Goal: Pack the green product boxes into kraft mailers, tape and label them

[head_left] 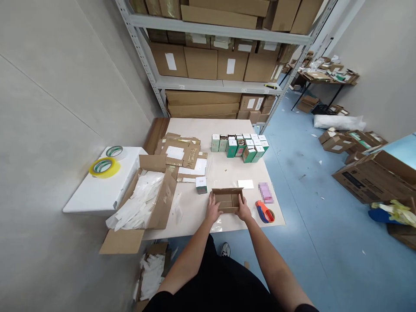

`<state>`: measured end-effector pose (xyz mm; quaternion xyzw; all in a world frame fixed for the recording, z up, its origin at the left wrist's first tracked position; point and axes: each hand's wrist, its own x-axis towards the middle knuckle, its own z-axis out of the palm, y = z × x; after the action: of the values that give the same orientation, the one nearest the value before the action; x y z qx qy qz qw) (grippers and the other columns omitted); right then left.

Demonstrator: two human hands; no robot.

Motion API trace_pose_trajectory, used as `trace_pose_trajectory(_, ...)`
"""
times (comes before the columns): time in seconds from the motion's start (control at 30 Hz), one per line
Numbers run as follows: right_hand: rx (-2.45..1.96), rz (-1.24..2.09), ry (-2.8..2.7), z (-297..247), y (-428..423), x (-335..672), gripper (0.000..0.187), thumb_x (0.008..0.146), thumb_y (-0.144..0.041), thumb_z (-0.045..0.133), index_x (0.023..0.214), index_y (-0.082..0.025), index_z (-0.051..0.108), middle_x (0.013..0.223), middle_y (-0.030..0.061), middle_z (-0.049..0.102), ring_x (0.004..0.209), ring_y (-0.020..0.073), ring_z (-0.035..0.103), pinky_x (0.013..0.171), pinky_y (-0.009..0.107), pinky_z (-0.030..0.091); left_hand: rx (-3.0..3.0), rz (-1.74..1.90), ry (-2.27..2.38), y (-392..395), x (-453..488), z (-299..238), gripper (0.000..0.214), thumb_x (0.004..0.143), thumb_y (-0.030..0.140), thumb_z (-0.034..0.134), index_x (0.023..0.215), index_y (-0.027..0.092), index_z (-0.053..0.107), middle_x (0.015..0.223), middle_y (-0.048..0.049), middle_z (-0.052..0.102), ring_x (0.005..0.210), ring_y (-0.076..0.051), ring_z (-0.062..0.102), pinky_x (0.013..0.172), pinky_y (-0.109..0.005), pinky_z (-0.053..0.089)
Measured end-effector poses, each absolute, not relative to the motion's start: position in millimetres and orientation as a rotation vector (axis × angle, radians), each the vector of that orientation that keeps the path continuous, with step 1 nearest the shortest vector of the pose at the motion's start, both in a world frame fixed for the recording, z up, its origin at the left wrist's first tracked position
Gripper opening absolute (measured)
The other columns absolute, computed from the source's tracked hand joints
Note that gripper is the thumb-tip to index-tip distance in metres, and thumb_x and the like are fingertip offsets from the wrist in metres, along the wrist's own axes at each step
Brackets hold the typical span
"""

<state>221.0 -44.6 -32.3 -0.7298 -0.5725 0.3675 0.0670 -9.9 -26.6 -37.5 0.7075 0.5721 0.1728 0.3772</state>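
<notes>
A small brown cardboard box (228,200) lies near the table's front edge, its top facing me and nothing visible inside. My left hand (213,209) grips its left side, fingers over the wall. On the opposite side, my right hand (243,209) holds the right wall. Just left of the box stands a green and white carton (201,185). Behind it lies a flat white card (245,184). Right of my right hand are a red and blue tape dispenser (265,212) and a blurred pink item (266,193).
Several green and white cartons (232,147) stand at the table's back right. Flattened cardboard (186,154) lies back left. A large open box (165,201) of white packing material is at left. Tape rolls (104,167) rest on a white surface. Behind rises a shelf (208,83) of boxes.
</notes>
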Motion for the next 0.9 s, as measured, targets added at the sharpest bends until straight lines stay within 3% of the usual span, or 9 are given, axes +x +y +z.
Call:
trace_pose_trajectory(0.13,-2.182,1.070,-1.749,-28,-43,220,0.119,0.077,-0.036,0.079,0.167,-0.031,0.003,0.172,0.0175,0.012,0.155,0.0367,0.029,0.114,0.049,0.041,1.856,0.445,1.471,-32,-10,-39,0.020,0.083,0.033,0.078,0.096,0.018,0.074,0.172,-0.0109,0.023,0.160,-0.041,-0.003,0.127,-0.064,0.016)
trace_pose_trajectory(0.3,-2.116,0.857,-1.706,-10,-29,215,0.098,0.084,-0.043,0.071,0.166,-0.034,0.018,0.174,0.0104,0.012,0.160,0.0403,0.009,0.123,0.058,0.024,1.951,0.479,1.487,-43,-14,-22,0.006,0.087,0.022,0.071,0.084,0.020,0.075,0.170,-0.0040,0.031,0.160,-0.042,0.002,0.124,-0.066,0.026)
trace_pose_trajectory(0.4,-2.061,0.805,-1.695,5,-19,211,0.089,0.083,-0.034,0.072,0.162,-0.038,0.031,0.174,0.0051,0.012,0.159,0.0433,0.011,0.124,0.061,0.019,2.048,0.537,1.495,-59,-13,-3,0.010,0.088,0.018,0.067,0.084,0.021,0.076,0.169,-0.0025,0.033,0.160,-0.042,0.006,0.123,-0.066,0.028)
trace_pose_trajectory(0.5,-2.038,0.747,-1.735,20,-12,209,0.079,0.082,-0.026,0.072,0.156,-0.037,0.045,0.173,0.0054,0.018,0.158,0.0444,0.012,0.123,0.062,0.018,2.144,0.640,1.520,-77,-12,16,0.015,0.090,0.016,0.063,0.087,0.021,0.077,0.169,-0.0032,0.033,0.160,-0.043,0.007,0.122,-0.068,0.029)
trace_pose_trajectory(0.67,-1.932,0.639,-1.786,36,-10,202,0.034,0.098,-0.031,0.053,0.127,-0.028,0.069,0.167,0.0095,0.033,0.155,0.0382,0.023,0.120,0.059,0.024,2.215,0.745,1.627,-105,-20,34,0.016,0.092,0.017,0.063,0.093,0.023,0.078,0.167,-0.0042,0.037,0.159,-0.041,0.011,0.120,-0.067,0.031)
trace_pose_trajectory(0.77,-1.838,0.630,-1.872,36,-14,189,0.029,0.100,-0.034,0.049,0.112,-0.027,0.074,0.164,0.0079,0.038,0.153,0.0352,0.027,0.119,0.057,0.028,2.182,0.731,1.702,-121,-34,39,0.015,0.092,0.019,0.064,0.095,0.022,0.078,0.167,-0.0048,0.037,0.160,-0.040,0.010,0.121,-0.066,0.031)
trace_pose_trajectory(0.9,-1.771,0.675,-1.930,35,-24,160,0.033,0.097,-0.033,0.052,0.123,-0.025,0.070,0.165,0.0100,0.037,0.154,0.0390,0.024,0.121,0.060,0.024,2.098,0.686,1.758,-147,-60,47,0.012,0.091,0.022,0.067,0.095,0.021,0.079,0.170,-0.0047,0.029,0.160,-0.040,0.010,0.123,-0.064,0.031)
